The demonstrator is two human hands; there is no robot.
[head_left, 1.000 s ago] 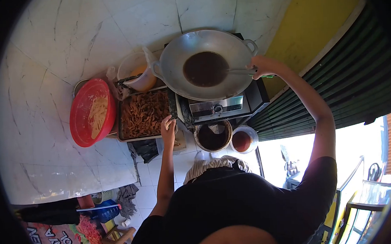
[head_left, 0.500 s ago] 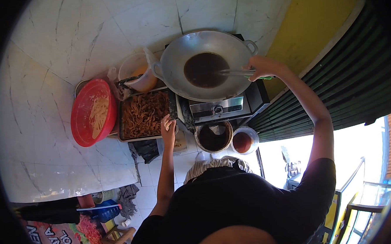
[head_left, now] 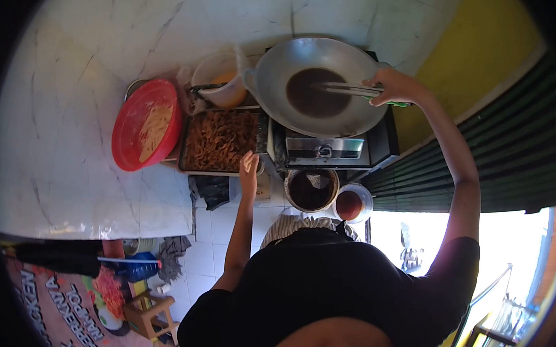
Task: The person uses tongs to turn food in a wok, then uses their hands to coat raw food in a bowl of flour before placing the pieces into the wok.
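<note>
My right hand (head_left: 393,86) is closed round the green-handled end of metal tongs (head_left: 342,87). The tongs reach leftward over a large wok (head_left: 275,105), their tips at the dark oil (head_left: 315,94) pooled in it. The wok stands on a gas stove (head_left: 326,148). At the front right corner of a tray (head_left: 188,167), my left hand (head_left: 249,163) has its fingers curled at the rim. Brown fried pieces (head_left: 220,139) fill that tray. Part of the tray's edge is hidden behind the fingers.
A red basin (head_left: 123,143) with pale flour-like stuff stands left of the tray. Behind it is a clear tub (head_left: 208,71) with orange liquid. Below the stove are a dark pot (head_left: 335,196) and a bucket (head_left: 362,214) of reddish liquid. Dark corrugated shutter (head_left: 451,166) lies right.
The camera view has shifted, so the stove, tray and basin appear farther right and slightly higher. My right hand keeps the tongs over the wok; my left hand stays at the tray's corner.
</note>
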